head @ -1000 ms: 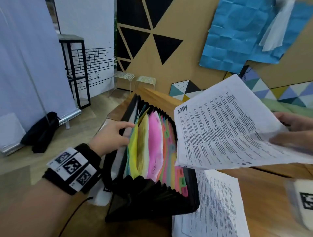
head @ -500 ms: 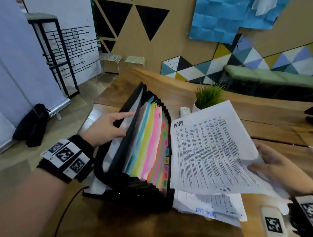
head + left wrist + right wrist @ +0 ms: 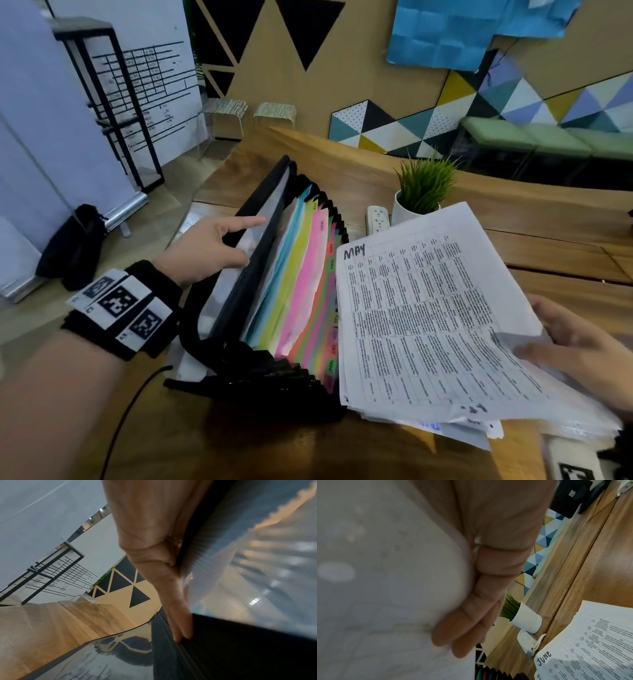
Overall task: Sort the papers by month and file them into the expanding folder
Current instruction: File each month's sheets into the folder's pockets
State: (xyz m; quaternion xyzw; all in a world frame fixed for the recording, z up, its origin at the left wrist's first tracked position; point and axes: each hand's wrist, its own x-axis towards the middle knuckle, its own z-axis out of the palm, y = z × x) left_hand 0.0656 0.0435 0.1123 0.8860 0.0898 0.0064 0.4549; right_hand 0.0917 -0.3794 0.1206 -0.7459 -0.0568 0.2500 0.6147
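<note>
The left hand (image 3: pixel 205 250) rests straight fingers on the expanding folder (image 3: pixel 274 308) (standing fanned out on the tabletop (image 3: pixel 548 246)). Just right of it, the right hand (image 3: pixel 575 346) grips the MAY paper (image 3: pixel 428 325).

Expanding folder (image 3: pixel 260 308) left of paper stack (image 3: pixel 455 421), potted plant (image 3: pixel 423 192) behind.

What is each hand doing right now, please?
Left hand: fingers straight, holding open the front of the black expanding folder with coloured dividers.
Right hand: grips the white printed sheet marked MAY.
</note>
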